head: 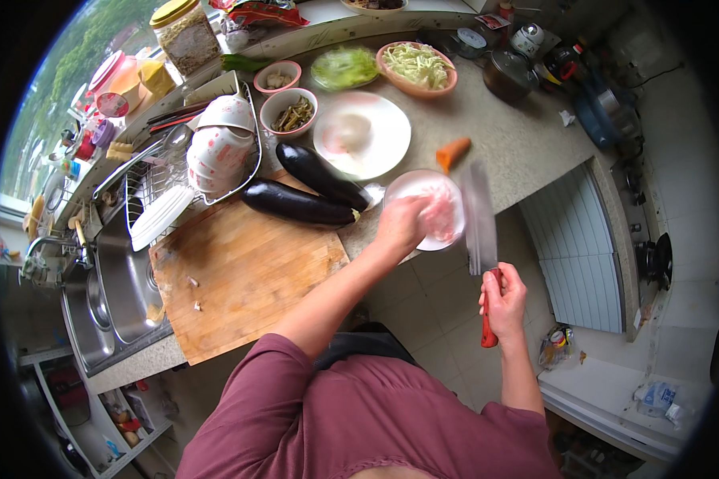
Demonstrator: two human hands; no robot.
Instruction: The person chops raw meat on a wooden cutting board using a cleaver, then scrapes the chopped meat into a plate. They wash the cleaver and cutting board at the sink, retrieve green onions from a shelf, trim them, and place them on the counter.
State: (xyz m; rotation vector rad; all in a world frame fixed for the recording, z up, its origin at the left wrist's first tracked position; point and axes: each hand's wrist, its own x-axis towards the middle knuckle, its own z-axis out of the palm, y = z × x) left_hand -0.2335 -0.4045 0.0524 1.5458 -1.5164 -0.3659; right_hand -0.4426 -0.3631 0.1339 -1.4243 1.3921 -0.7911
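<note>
My right hand point(504, 299) grips the red handle of a cleaver point(480, 215), whose blurred blade points away from me, just right of a small white plate. My left hand point(402, 223) is over the left part of that plate point(432, 244), at pale pink raw meat point(441, 215); whether its fingers grip the meat or the plate cannot be told. Two eggplants point(302, 203) lie behind the wooden cutting board point(245, 281), which bears a few small scraps. A carrot piece point(453, 154) lies behind the small plate, and a larger white plate point(389, 135) stands farther back.
Bowls of shredded cabbage point(418, 67) and dark pickled vegetables point(289, 114) stand behind, beside a plate of green vegetable point(344, 67). A dish rack point(255, 149) with bowls and a steel sink point(129, 287) are at left. A lidded pot point(509, 75) stands at the back right.
</note>
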